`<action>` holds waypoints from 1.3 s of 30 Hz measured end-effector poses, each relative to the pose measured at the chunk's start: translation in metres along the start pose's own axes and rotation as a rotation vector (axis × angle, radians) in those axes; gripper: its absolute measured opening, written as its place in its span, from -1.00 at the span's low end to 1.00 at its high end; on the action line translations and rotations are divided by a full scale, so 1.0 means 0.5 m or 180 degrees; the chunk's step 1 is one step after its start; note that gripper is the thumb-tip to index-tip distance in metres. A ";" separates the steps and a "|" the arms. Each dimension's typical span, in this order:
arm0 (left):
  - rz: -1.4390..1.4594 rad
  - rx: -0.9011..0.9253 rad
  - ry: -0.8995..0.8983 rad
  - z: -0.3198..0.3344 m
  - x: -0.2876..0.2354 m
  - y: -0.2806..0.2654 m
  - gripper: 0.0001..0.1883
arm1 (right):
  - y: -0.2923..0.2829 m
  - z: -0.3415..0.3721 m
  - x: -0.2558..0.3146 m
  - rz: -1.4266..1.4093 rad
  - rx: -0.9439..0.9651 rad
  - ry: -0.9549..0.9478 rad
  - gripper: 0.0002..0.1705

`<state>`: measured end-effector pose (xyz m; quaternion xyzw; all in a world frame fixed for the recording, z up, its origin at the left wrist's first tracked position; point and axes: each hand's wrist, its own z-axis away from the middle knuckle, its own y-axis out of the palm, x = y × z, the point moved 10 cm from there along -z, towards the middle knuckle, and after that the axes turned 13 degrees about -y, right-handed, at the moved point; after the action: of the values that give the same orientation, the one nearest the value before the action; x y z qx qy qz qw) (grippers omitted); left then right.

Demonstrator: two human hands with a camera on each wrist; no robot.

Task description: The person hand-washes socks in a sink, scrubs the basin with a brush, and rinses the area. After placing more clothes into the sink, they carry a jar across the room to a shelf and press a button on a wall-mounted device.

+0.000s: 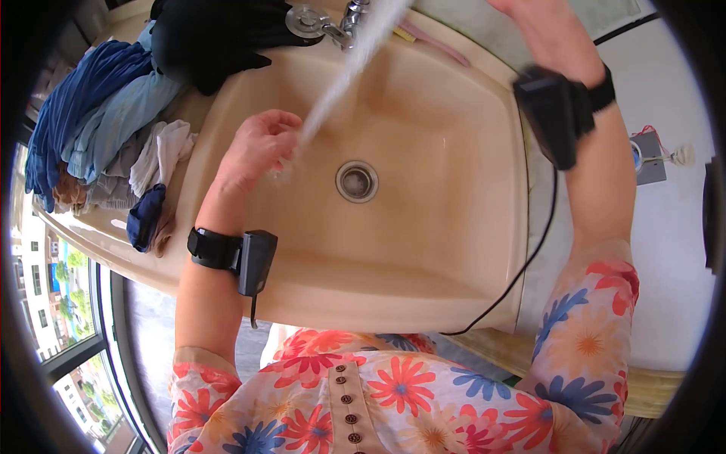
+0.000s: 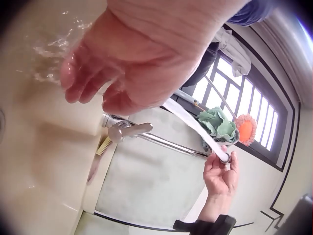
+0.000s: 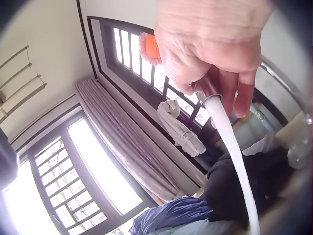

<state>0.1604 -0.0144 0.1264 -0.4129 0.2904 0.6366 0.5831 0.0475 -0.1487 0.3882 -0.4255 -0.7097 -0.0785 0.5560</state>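
My left hand is over the left side of the beige sink, its fingers loosely bent and holding nothing. A white stream of water falls onto its fingertips, and the left wrist view shows splashes beside them. My right hand grips the chrome spout from which the water pours; in the head view this hand is mostly cut off at the top edge. A curved chrome pipe runs from the faucet toward the right hand.
Piled clothes lie on the sink's left ledge, with a black garment behind them. A pink-handled brush rests on the back rim. The metal drain sits mid-basin. A black cable hangs from the right wrist camera.
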 end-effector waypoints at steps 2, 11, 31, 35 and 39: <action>-0.0189 -0.0033 0.0083 0.002 -0.003 0.004 -0.70 | -0.073 0.031 -0.020 0.0240 -0.0090 0.0120 -0.67; -0.1267 -0.0467 0.0591 0.006 -0.027 0.004 -0.73 | -0.307 0.045 -0.132 0.1508 -0.0981 0.0108 -0.65; -0.1366 -0.0759 0.0831 0.017 -0.044 -0.012 -0.77 | 0.188 -0.010 -0.227 0.2959 0.0847 -0.1074 -0.71; -0.1358 -0.0736 0.0904 0.012 -0.041 -0.007 -0.77 | 0.173 -0.041 -0.272 0.2332 0.0830 -0.0028 -0.72; -0.1385 -0.0822 0.0857 0.016 -0.043 -0.010 -0.80 | 0.165 -0.079 -0.266 0.2385 0.0665 -0.0170 -0.75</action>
<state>0.1633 -0.0179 0.1493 -0.6172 0.1863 0.4676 0.6048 0.1359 -0.1889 0.2589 -0.5982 -0.5235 0.2137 0.5678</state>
